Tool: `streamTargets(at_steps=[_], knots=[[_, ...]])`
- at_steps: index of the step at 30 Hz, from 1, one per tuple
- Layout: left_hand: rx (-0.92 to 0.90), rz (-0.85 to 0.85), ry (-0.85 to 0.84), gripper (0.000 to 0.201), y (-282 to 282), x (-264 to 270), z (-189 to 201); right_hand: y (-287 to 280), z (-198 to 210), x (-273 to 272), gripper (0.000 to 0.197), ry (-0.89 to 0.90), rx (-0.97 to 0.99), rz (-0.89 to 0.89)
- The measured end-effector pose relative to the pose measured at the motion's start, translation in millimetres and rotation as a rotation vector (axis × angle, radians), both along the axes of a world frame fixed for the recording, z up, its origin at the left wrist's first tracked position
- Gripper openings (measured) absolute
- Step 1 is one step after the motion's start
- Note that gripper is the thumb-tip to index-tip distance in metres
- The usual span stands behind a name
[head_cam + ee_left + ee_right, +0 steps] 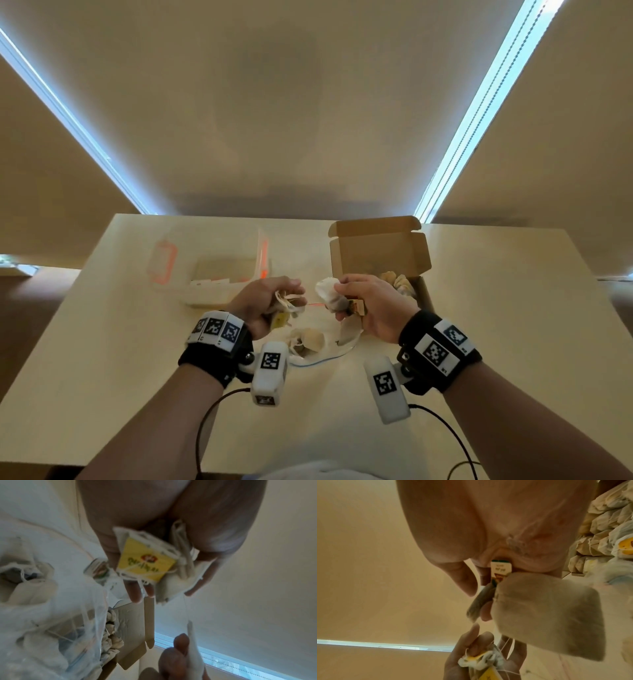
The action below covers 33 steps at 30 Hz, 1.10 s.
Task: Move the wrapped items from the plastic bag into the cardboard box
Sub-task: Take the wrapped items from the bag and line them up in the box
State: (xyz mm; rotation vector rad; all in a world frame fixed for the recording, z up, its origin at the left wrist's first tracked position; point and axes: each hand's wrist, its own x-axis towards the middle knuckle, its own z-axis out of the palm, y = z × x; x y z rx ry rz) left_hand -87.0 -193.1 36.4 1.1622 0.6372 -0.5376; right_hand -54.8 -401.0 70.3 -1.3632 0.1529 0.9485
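Note:
My left hand [274, 301] grips a bundle of tea bags [171, 566] with a yellow tag [147, 562] and tangled string. My right hand [363, 308] holds a white tea bag [329, 293] and its small tag [500, 569] just in front of the cardboard box [376, 253]. A thin string [315, 304] runs between the two hands. The box stands open at the back right with several wrapped tea bags [400, 282] inside. The clear plastic bag [325, 346] lies on the table below my hands, with more tea bags [308, 339] in it.
A clear plastic container [219, 274] with orange clips and its lid [162, 260] sits at the back left of the pale table [102, 342]. Black cables [205, 421] trail from both wrist cameras near the table's front edge.

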Motion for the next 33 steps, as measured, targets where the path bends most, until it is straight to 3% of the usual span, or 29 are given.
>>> streamTargets(at_steps=[5,6,9,11,14,16,19,23,27,31,33], knots=[[-0.013,-0.152,-0.101,0.081,-10.1,0.6,7.0,13.2,1.9,1.1,0.030,-0.145,-0.093,0.111],[0.038,-0.182,-0.145,0.078,-15.0,1.0,9.4,16.1,2.3,0.9,0.029,-0.179,-0.101,0.128],[0.171,-0.149,-0.236,0.034,-20.4,2.6,11.6,17.2,0.5,2.4,0.023,-0.203,-0.102,0.092],[0.146,-0.093,-0.245,0.021,-15.9,2.7,14.9,12.2,0.4,4.5,0.022,-0.135,-0.076,0.050],[0.013,-0.020,-0.232,0.015,-8.4,3.7,20.4,0.6,-3.5,6.7,0.020,-0.079,-0.047,0.027],[-0.008,0.003,-0.252,0.012,-5.8,4.6,24.0,-4.4,-7.7,7.2,0.017,-0.138,-0.107,0.047],[0.017,-0.009,-0.274,0.010,-5.2,6.4,24.9,-5.8,-11.8,7.2,0.017,-0.251,-0.209,0.068],[0.063,-0.085,-0.234,0.022,-1.1,7.2,26.2,-7.2,-13.9,7.2,0.021,-0.301,-0.247,0.077],[0.146,-0.215,-0.204,0.034,1.1,7.4,28.4,-6.7,-13.1,5.6,0.009,-0.403,-0.273,0.063],[0.247,-0.290,-0.229,0.017,0.4,4.8,23.0,-6.5,-8.9,6.5,0.009,-0.377,-0.156,-0.011],[0.256,-0.269,-0.253,0.018,-1.8,3.6,20.3,-5.2,-7.3,6.8,0.010,-0.346,-0.101,-0.048]])
